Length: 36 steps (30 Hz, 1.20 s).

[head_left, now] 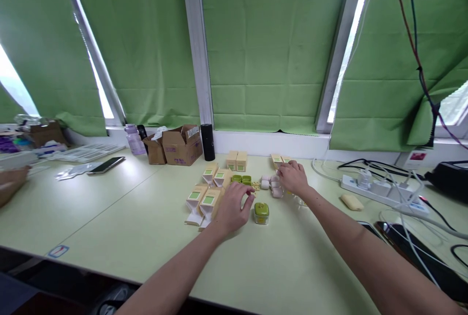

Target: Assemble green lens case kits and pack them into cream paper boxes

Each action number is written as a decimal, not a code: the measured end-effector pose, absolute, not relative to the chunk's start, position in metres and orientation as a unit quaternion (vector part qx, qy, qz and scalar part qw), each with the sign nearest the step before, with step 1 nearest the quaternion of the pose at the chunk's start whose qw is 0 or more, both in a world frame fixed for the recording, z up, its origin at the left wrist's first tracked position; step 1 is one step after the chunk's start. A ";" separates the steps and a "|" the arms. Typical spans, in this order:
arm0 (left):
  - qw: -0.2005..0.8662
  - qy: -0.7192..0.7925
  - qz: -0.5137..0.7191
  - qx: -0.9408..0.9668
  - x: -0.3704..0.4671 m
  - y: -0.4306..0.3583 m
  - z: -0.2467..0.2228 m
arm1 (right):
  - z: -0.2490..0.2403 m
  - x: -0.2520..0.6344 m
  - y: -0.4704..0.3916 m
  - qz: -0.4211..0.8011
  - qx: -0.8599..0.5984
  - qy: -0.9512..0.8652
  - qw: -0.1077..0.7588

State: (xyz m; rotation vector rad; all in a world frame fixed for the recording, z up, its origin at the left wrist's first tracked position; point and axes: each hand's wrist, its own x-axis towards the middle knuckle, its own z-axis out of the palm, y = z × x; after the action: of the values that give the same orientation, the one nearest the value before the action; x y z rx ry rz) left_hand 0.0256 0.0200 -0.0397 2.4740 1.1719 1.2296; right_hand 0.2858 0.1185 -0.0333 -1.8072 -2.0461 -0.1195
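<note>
My left hand (236,207) is at the middle of the table, right of the open cartons, its thumb and forefinger pinched close together near the small yellow pieces (256,186). Whatever lies between those fingertips is too small to name. My right hand (292,177) reaches farther back, fingers bent downward and drawn together beside the pale pinkish-white blocks (277,192); its grip is hidden. In front of both hands stands a clear square jar with a green lid (261,212). Two green lids (241,179) sit behind my left hand. Open beige cartons (196,198) lie to its left.
Closed beige cartons (236,161) stand at the back, near a black cylinder (207,142) and a cardboard box (182,145). On the right are a power strip (383,193), loose cables, a beige rounded object (352,202) and dark phones. A phone (106,165) lies at left.
</note>
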 end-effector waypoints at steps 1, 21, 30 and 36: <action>0.067 0.387 0.416 0.820 0.025 0.021 -0.040 | -0.033 0.287 0.123 -0.044 -0.650 -0.735 0.185; 0.073 0.362 0.450 0.813 0.028 0.019 -0.039 | -0.037 0.274 0.140 -0.077 -0.660 -0.735 0.135; 0.183 0.405 0.491 0.749 0.030 0.022 -0.039 | -0.029 0.251 0.092 -0.157 -0.618 -0.720 0.275; 0.361 0.413 0.502 0.669 0.030 0.031 -0.039 | -0.020 0.240 0.035 -0.234 -0.450 -0.761 0.403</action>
State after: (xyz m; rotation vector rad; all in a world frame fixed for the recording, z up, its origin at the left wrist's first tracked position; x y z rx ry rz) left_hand 0.0297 0.0314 -0.0389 1.7235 1.0637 1.2944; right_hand 0.2398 0.0348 -0.0202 -1.1378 -1.9234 -0.5923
